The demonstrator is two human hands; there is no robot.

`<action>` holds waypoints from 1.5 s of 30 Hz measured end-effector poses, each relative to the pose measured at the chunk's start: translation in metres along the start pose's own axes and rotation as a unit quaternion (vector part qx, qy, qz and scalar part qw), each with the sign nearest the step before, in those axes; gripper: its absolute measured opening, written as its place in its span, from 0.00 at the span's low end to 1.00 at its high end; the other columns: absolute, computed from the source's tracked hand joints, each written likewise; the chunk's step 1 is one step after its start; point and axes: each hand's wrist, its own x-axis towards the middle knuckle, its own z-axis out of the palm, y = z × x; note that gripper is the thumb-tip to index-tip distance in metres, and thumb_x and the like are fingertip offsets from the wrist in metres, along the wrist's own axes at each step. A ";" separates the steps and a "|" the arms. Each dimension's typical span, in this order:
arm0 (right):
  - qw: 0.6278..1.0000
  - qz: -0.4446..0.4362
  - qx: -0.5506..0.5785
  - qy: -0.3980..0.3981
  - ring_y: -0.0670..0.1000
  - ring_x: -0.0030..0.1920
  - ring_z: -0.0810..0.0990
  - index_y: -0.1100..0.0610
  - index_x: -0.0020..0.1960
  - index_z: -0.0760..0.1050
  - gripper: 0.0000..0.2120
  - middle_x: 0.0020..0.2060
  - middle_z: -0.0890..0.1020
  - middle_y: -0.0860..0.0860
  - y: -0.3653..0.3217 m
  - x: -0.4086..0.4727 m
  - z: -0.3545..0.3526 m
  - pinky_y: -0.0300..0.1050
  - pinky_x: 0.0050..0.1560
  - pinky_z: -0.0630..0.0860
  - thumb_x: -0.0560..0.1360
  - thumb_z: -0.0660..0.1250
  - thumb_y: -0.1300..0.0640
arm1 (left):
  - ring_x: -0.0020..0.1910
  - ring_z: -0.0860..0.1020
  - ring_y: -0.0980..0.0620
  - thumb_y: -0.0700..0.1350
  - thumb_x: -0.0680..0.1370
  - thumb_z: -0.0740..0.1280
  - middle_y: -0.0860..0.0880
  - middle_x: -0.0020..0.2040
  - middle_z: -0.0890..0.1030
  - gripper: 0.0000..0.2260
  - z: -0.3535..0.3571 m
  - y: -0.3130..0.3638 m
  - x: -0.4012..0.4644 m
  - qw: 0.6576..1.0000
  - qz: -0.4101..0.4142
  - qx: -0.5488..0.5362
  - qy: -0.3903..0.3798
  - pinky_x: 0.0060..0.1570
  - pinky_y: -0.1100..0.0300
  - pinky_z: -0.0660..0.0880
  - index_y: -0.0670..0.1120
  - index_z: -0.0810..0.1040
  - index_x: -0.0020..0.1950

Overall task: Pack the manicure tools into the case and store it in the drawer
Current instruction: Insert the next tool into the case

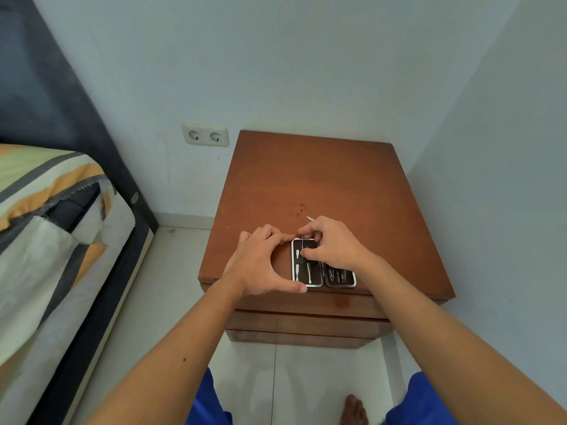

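A small black manicure case (310,276) with a silver rim lies open near the front edge of the wooden nightstand (306,179). Several thin metal tools sit in its two halves. My left hand (260,265) braces the case's left side, index finger at the top corner and thumb at the bottom. My right hand (333,243) is over the case's upper part, fingers pinched on a thin metal tool (302,243) that stands over the left half. Another slim tool's tip (309,218) pokes out behind my right hand.
The nightstand's drawers (306,323) are shut below the top. A bed with a striped cover (46,225) stands to the left. A double wall socket (205,135) is behind. Walls close in at the back and right. My bare foot (354,409) rests on the tiled floor.
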 end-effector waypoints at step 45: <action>0.988 0.035 -0.028 0.145 0.48 0.48 0.81 0.49 0.52 0.86 0.05 0.48 0.81 0.46 0.020 0.009 -0.020 0.52 0.58 0.79 0.76 0.75 0.54 | 0.54 0.61 0.63 0.80 0.58 0.74 0.62 0.59 0.68 0.50 -0.005 0.005 -0.002 1.000 -0.006 -0.005 -0.004 0.65 0.55 0.65 0.60 0.71 0.76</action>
